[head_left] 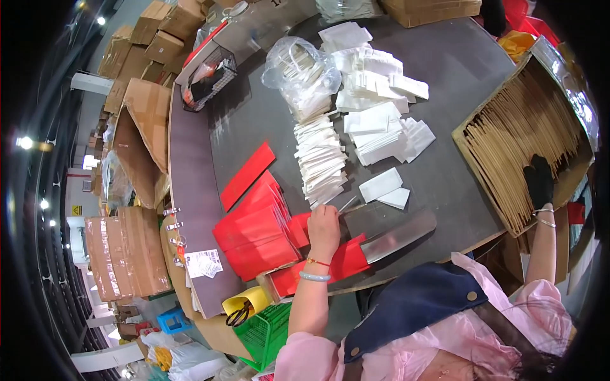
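Note:
My left hand [324, 228], bare with a pale bangle at the wrist, is closed above the near end of a row of white paper packets [319, 155]. Its fingertips hide whatever may be between them. Below that wrist lie a red sheet [348, 256] and a shiny metal plate [403, 237]. Just left is a stack of red paper bags or envelopes [254, 238], with a flat red piece [248, 176] beyond it. My right hand [540, 181], in a black glove, rests with fingers extended on tightly packed brown cardboard pieces [508, 146] in an open box [467, 133].
More white packets [378, 133] lie in piles beside a clear plastic bag [295, 70]. A black wire basket [210, 77] stands at the table's far left. Scissors [238, 314] hang by a yellow holder [254, 298] above a green crate [267, 333]. Cardboard boxes [127, 254] stand left.

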Tool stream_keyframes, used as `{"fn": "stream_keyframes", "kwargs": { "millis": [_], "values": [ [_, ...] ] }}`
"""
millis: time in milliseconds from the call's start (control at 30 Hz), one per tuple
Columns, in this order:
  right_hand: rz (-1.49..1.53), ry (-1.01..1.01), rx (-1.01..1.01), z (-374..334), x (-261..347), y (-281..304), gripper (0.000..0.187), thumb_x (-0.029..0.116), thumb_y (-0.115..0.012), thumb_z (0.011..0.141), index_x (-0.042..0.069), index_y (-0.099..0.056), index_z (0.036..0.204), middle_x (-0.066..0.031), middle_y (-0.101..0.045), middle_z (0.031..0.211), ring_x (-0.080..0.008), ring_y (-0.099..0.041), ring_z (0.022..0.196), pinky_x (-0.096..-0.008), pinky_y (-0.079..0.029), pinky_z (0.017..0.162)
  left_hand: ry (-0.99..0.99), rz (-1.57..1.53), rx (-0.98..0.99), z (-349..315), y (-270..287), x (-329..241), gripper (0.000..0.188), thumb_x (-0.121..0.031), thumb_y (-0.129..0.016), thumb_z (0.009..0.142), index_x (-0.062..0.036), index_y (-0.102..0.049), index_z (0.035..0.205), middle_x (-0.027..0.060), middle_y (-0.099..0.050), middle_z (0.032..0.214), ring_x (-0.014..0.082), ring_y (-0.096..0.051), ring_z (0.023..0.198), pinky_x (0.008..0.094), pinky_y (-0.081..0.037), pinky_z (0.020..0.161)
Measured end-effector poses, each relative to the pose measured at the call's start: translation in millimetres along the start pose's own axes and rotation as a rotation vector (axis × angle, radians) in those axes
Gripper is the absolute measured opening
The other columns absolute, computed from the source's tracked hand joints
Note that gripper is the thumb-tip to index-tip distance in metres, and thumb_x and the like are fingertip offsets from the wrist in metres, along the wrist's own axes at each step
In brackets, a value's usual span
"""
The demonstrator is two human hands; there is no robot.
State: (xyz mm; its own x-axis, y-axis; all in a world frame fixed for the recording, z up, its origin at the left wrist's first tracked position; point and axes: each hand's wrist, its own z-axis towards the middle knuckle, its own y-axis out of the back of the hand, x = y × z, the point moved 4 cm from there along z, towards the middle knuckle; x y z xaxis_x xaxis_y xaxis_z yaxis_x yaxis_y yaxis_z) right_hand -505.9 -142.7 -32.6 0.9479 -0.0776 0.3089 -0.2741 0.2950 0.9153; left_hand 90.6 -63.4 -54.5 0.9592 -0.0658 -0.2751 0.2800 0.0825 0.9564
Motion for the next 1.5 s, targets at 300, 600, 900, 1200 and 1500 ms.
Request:
{"fn": "stream_keyframes", "kwargs": {
  "millis": [300, 600, 900, 1200, 1500],
  "values": [
    [0.028, -0.032, 0.174, 6.4, 11.8, -14.2, 0.017, 0.011, -0.056, 0.084, 0.003, -0.051, 0.098, -0.0182, -0.057, 0.096, -0.0374, -0.057, 0.095, -0.0424, -0.045, 0.082, -0.120, -0.247, -0.112, 48.5, -5.9, -55.6, 0.032, -0.010, -0.076, 0.073, -0.0070, -0.056, 0.098, 0.0120, -0.057, 0.097, 0.0336, -0.055, 0.093, 0.0432, -0.045, 0.078],
    [-0.127, -0.117, 0.199, 1.3, -28.6, -25.3, 0.038, 0.010, -0.051, 0.089, 0.000, -0.051, 0.127, -0.0177, -0.058, 0.125, -0.0329, -0.055, 0.118, -0.0373, -0.042, 0.101, 0.005, -0.306, -0.070, 44.4, -10.9, -58.8, 0.038, -0.012, -0.078, 0.072, -0.0111, -0.063, 0.107, 0.0101, -0.062, 0.090, 0.0321, -0.062, 0.082, 0.0414, -0.050, 0.071],
    [0.505, 0.364, -0.089, -20.3, 99.5, 27.8, 0.020, 0.000, -0.060, 0.090, 0.001, -0.060, 0.110, -0.0129, -0.064, 0.102, -0.0264, -0.061, 0.098, -0.0353, -0.047, 0.089, 0.146, -0.533, -0.044, 29.4, 7.4, -61.9, 0.023, -0.015, -0.079, 0.074, -0.0079, -0.071, 0.094, 0.0061, -0.065, 0.083, 0.0207, -0.064, 0.069, 0.0318, -0.052, 0.065],
    [0.397, 0.688, 0.678, -83.3, 255.7, -43.5, 0.026, 0.022, -0.067, 0.081, 0.023, -0.071, 0.107, -0.0103, -0.058, 0.079, -0.0302, -0.059, 0.075, -0.0407, -0.048, 0.066, 0.075, -0.222, -0.020, -60.7, 49.6, -86.9, 0.060, -0.025, -0.085, 0.059, -0.0098, -0.065, 0.114, 0.0101, -0.056, 0.114, 0.0324, -0.050, 0.107, 0.0441, -0.042, 0.092],
    [0.693, 0.750, 0.474, -107.7, 269.0, -96.8, 0.017, 0.018, -0.071, 0.077, 0.010, -0.068, 0.092, -0.0148, -0.063, 0.087, -0.0335, -0.062, 0.078, -0.0427, -0.050, 0.069, 0.043, -0.104, 0.077, -62.4, 40.0, -94.8, 0.069, -0.025, -0.085, 0.059, -0.0076, -0.061, 0.121, 0.0088, -0.056, 0.118, 0.0327, -0.047, 0.114, 0.0438, -0.040, 0.094]
  ]
}}
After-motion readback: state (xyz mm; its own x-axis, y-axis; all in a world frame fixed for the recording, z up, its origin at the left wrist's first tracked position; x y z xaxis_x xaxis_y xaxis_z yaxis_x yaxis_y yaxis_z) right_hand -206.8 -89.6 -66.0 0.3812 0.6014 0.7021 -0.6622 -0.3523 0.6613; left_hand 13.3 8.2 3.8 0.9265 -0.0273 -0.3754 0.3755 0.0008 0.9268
